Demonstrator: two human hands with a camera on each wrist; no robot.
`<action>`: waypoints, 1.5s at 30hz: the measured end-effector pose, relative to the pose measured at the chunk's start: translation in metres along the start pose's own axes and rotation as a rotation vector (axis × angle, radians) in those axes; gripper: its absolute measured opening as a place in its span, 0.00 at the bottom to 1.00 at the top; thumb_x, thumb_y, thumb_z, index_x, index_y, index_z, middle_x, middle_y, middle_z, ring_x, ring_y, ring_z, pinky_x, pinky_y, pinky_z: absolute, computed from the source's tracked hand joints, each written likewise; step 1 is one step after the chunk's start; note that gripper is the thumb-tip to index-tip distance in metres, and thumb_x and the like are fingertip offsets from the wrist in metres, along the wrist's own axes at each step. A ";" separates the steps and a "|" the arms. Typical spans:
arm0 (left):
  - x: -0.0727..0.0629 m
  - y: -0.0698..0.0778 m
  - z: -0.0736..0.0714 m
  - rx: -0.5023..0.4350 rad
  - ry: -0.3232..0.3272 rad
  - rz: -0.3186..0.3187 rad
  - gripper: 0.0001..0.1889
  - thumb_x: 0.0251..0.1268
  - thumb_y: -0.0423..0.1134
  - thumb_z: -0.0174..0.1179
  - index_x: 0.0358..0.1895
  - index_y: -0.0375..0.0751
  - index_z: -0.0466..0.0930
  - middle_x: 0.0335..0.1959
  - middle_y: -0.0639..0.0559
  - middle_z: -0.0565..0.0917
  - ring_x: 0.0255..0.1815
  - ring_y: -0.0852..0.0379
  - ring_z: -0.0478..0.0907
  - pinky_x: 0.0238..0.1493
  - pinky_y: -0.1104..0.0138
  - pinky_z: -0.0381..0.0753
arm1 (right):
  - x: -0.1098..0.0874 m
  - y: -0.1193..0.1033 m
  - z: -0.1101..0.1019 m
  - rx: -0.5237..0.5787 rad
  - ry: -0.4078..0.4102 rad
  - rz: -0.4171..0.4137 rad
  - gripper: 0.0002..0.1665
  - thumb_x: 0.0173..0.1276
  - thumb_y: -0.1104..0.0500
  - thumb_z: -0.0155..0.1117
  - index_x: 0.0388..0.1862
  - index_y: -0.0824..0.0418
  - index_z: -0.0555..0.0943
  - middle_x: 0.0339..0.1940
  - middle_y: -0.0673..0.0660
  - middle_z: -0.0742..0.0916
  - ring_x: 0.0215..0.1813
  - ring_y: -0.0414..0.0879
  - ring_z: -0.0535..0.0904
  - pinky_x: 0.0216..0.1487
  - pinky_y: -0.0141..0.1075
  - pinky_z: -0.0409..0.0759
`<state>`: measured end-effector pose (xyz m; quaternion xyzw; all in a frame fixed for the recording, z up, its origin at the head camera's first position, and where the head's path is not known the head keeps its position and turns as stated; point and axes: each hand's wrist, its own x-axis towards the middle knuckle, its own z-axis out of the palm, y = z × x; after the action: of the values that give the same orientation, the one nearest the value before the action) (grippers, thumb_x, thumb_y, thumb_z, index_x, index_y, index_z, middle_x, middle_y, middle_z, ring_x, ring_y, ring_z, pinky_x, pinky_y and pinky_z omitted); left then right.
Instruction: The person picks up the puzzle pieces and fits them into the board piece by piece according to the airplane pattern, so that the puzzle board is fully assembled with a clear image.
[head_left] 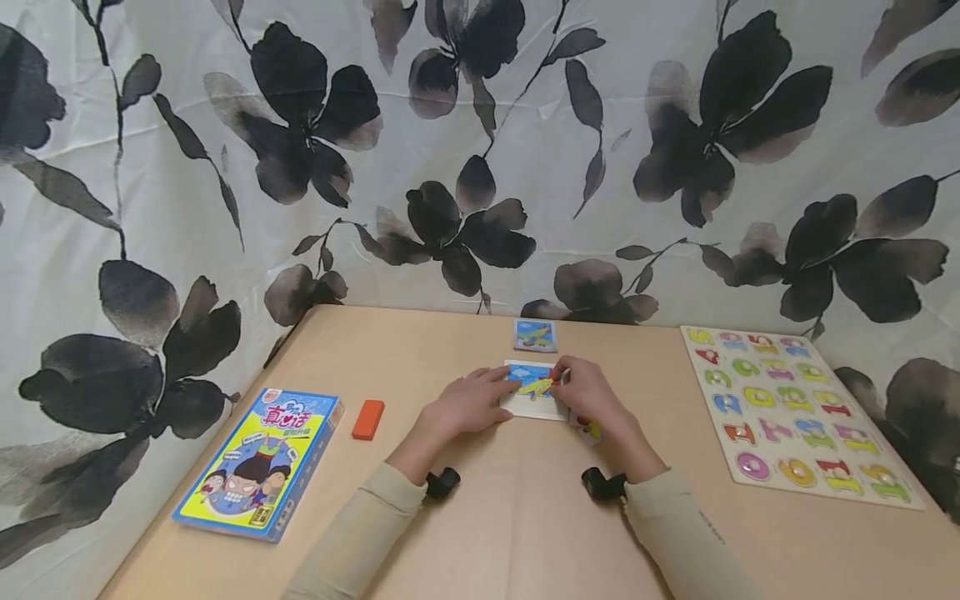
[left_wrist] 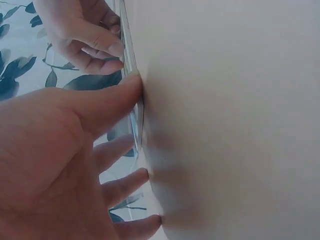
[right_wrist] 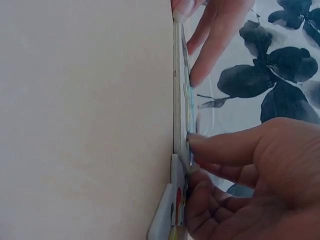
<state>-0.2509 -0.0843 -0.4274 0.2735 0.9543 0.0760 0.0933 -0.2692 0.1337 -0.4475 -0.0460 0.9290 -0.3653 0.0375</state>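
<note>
A small picture board (head_left: pixel 542 407) with a white border lies mid-table, showing a yellow plane on blue sky. My left hand (head_left: pixel 474 395) rests at its left side, thumb against the edge and fingers lying fairly straight; in the left wrist view the thumb (left_wrist: pixel 112 102) touches the board's edge. At the board's right side my right hand (head_left: pixel 591 392) pinches a small red-marked puzzle piece (head_left: pixel 556 379) between thumb and index finger, mostly hidden by the fingertips. Loose pieces (head_left: pixel 588 427) lie partly under the right hand; in the right wrist view, white-edged pieces (right_wrist: pixel 161 212) lean near the board.
Behind the board lies a card (head_left: pixel 535 336) with a similar plane. A red-orange block (head_left: pixel 368 420) and a blue and yellow box (head_left: pixel 255 467) are on the left. At right lies a white sheet (head_left: pixel 810 412) of colourful shapes. A floral cloth (head_left: pixel 570 167) hangs behind the table.
</note>
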 end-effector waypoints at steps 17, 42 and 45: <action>-0.001 -0.008 0.005 -0.023 0.031 0.038 0.28 0.71 0.46 0.60 0.73 0.51 0.69 0.77 0.53 0.65 0.78 0.45 0.62 0.72 0.47 0.68 | -0.015 0.025 -0.048 0.004 -0.280 -0.094 0.16 0.60 0.65 0.69 0.49 0.63 0.81 0.35 0.57 0.79 0.38 0.48 0.73 0.37 0.35 0.73; -0.004 -0.007 0.004 -0.013 0.029 0.031 0.28 0.70 0.48 0.61 0.72 0.53 0.70 0.77 0.54 0.66 0.77 0.46 0.63 0.71 0.48 0.69 | -0.029 0.012 -0.038 -0.116 -0.302 -0.108 0.13 0.56 0.68 0.73 0.40 0.62 0.81 0.29 0.55 0.76 0.33 0.47 0.70 0.32 0.36 0.68; -0.004 -0.008 0.005 -0.008 0.028 0.028 0.29 0.70 0.48 0.61 0.73 0.54 0.69 0.77 0.55 0.66 0.78 0.46 0.63 0.72 0.49 0.69 | -0.027 0.013 -0.037 -0.113 -0.299 -0.123 0.13 0.56 0.68 0.73 0.39 0.61 0.81 0.28 0.55 0.76 0.33 0.47 0.70 0.33 0.36 0.68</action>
<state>-0.2507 -0.0928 -0.4330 0.2855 0.9512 0.0850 0.0799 -0.2467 0.1714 -0.4287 -0.1587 0.9276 -0.3030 0.1502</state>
